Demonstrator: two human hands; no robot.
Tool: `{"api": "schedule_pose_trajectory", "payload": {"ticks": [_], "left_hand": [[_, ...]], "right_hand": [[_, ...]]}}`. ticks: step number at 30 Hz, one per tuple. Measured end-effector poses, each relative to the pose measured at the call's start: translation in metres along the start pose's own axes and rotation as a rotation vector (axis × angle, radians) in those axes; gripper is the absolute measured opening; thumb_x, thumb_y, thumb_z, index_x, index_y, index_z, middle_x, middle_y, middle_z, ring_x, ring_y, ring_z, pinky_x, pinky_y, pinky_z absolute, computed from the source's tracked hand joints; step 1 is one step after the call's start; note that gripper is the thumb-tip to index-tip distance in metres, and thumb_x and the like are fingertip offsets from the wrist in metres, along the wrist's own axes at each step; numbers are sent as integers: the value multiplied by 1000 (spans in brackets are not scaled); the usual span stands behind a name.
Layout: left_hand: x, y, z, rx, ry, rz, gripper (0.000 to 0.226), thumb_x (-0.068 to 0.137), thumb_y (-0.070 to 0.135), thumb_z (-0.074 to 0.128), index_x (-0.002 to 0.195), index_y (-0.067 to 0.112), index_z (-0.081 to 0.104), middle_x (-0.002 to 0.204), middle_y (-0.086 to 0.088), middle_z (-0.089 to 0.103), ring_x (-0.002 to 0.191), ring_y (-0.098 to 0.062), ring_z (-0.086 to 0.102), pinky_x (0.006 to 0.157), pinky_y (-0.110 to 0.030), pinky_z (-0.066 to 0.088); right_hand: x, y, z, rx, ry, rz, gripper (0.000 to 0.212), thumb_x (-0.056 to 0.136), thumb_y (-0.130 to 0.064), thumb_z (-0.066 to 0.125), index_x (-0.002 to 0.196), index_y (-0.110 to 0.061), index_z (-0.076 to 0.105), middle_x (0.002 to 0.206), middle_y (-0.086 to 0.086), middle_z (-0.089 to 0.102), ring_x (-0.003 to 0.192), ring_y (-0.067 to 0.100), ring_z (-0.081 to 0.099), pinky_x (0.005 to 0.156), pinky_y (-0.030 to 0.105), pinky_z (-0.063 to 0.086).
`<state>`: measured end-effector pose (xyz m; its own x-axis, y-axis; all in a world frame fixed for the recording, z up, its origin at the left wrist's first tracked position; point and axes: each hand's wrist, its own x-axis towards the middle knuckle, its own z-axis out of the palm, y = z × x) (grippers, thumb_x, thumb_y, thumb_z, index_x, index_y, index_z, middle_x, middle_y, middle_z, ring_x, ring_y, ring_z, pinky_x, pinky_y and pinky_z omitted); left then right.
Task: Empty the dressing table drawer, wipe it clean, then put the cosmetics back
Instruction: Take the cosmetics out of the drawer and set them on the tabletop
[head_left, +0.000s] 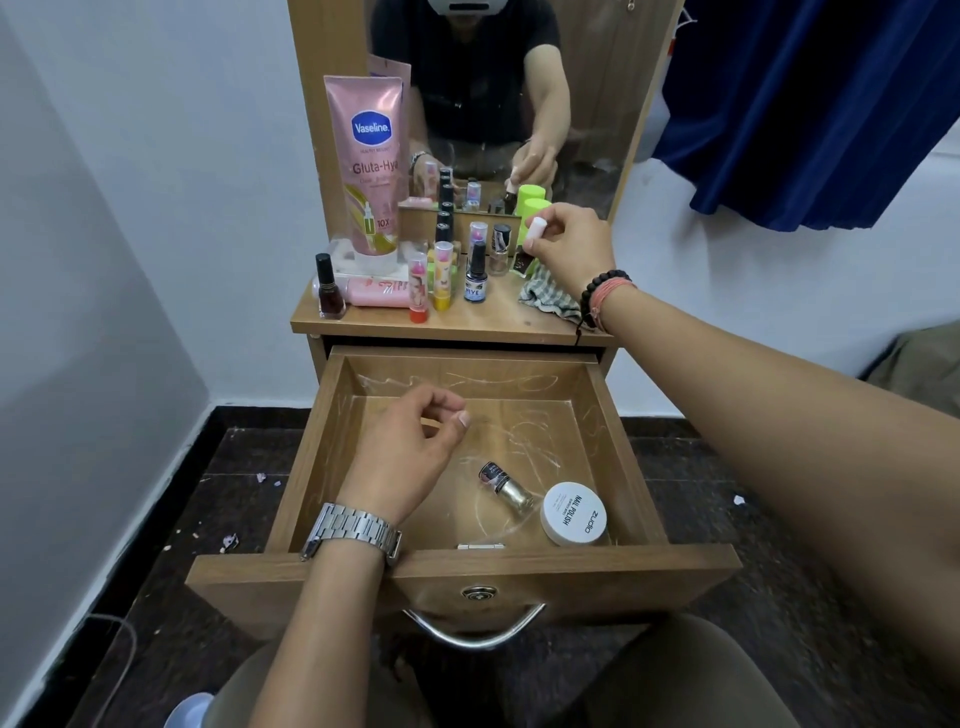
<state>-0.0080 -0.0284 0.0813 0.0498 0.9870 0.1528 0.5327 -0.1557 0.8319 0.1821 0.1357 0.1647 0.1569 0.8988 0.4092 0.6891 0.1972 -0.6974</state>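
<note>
I have the drawer (332, 447) pulled fully out in front of me, its wooden floor streaked with pale scratch marks. My left hand (410, 457) hangs over the left half of the drawer with the fingers loosely curled and nothing in them, thumb and forefinger close together but not pinching anything I can see. Only two things lie inside, both at the near right corner: a small nail polish bottle (506, 486) on its side with its dark cap pointing toward the back left, and just beside it a round white jar (574, 513) labelled as nail polish remover pads (the lid faces up).

My right hand (569, 247) is up over the right end of the dressing table top (467, 317), fingers closed around a small bottle with a white cap (535, 231); only the cap and a dark bit below the fingers show. A checked cloth (550, 299) lies crumpled under that hand. The rest of the cosmetics stand on the top: a tall pink lotion tube (370, 166) at the back left, a dark red polish bottle (328, 288), a pink tube (376, 293) lying flat, two lip balms (430, 286), and a small dark-capped bottle (475, 280)
</note>
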Motion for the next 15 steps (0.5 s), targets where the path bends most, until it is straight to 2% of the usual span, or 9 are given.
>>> {"api": "schedule_pose_trajectory", "payload": {"ticks": [2,4,5,7,11,15], "left_hand": [[0,0,0,5,-2,3,11,89,31,63,99,26,64,87,17,63,80,1,60,68,-16,45],[0,-1,0,7,-4,1,11,89,32,63,98,26,64,86,17,63,80,1,61,69,-17,46],[1,-1,0,6,-5,-3,11,89,32,63,98,27,64,86,17,63,80,0,62,68,-18,46],[1,-1,1,6,-9,-8,11,89,33,63,99,27,64,86,17,64,80,-1,62,66,-17,44],[0,-1,0,9,-9,-9,12,89,33,63,100,27,64,87,17,64,80,-1,62,65,-15,43],[-1,0,-1,7,-14,-11,13,89,32,63,100,26,64,87,16,64,78,0,62,63,-15,43]], "right_hand": [[2,1,1,-8,-5,0,25,80,-9,72,105,-9,70,89,1,67,85,13,61,79,20,51],[2,-1,2,-4,-12,-2,26,81,-7,70,107,-8,67,86,0,62,77,8,56,59,2,41],[2,-1,4,1,-18,-6,26,82,-6,69,108,-8,65,87,1,62,75,7,54,53,0,38],[2,-3,8,3,-27,-13,25,85,-7,67,109,-10,62,89,3,64,77,9,55,51,3,39],[2,-9,16,17,-46,-15,25,83,-6,68,106,-12,60,92,7,69,82,13,60,61,13,43],[2,-10,22,-11,-85,-33,25,80,-3,70,102,-11,61,86,2,64,79,11,58,64,13,45]]}}
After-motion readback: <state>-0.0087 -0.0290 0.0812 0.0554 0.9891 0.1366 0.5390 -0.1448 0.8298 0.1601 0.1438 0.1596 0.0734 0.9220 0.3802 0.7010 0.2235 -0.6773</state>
